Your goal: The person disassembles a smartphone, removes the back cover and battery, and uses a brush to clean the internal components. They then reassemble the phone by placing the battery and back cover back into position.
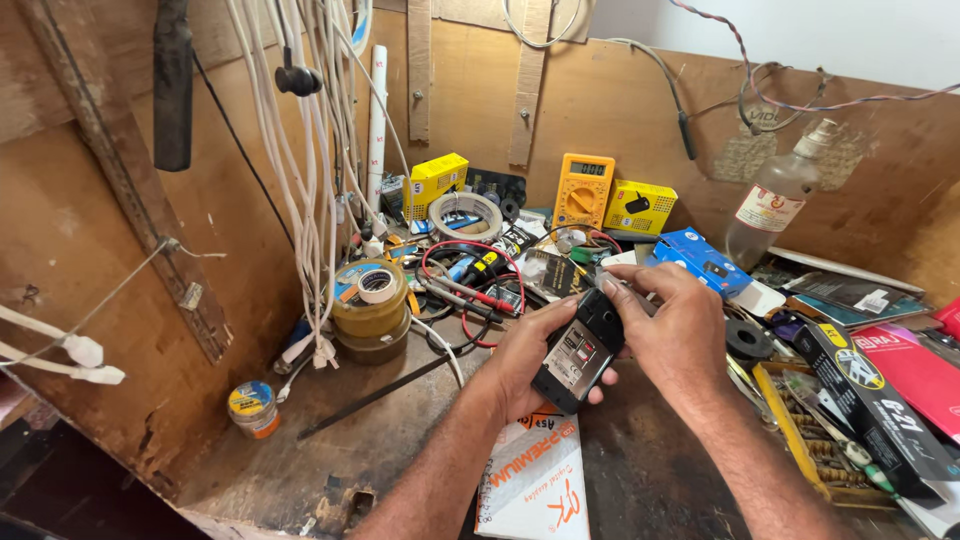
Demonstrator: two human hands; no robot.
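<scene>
Between both hands, sm. black phone (pixel 578 352), back open

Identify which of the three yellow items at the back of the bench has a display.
The middle one, the yellow multimeter: it has a small screen and a round dial. The yellow boxes left and right of it have neither.

Two small yellow cardboard boxes (pixel 437 183) (pixel 638 207) sit upper centre, one orange digital multimeter (pixel 583 189) between them, one clear plastic bottle (pixel 778 195) upper right, one blue box (pixel 703 260) below it.
</scene>
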